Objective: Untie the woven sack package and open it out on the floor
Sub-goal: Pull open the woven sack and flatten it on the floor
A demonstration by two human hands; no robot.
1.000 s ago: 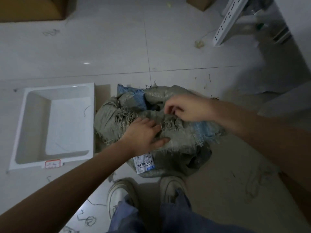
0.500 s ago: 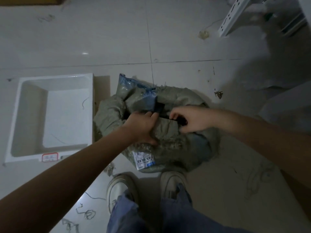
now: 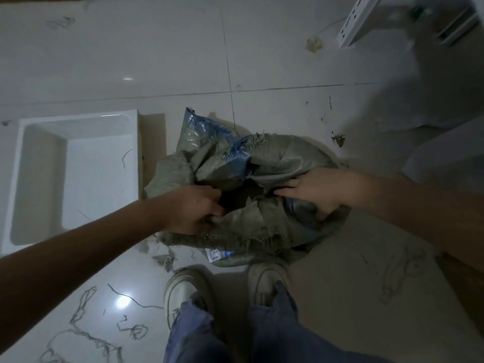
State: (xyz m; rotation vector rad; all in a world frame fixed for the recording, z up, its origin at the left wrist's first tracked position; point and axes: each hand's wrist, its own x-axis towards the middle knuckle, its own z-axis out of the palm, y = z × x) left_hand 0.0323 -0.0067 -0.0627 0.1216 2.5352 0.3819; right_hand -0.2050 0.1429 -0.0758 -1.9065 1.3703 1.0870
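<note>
My left hand [image 3: 192, 209] clenches frayed near edge of crumpled grey-green woven plastic sack [image 3: 275, 163]; right hand [image 3: 313, 191] grips opposite flap. Dark gap between. Sack on pale tiled floor [image 3: 288, 48], touching my shoes. Risk: hard pull tears frayed weave, sheds strands, spills hidden contents.

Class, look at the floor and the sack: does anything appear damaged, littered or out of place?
Yes. The woven sack is frayed, with ragged threads along its near edge, and loose strands litter the tiled floor near the shoes.
</note>
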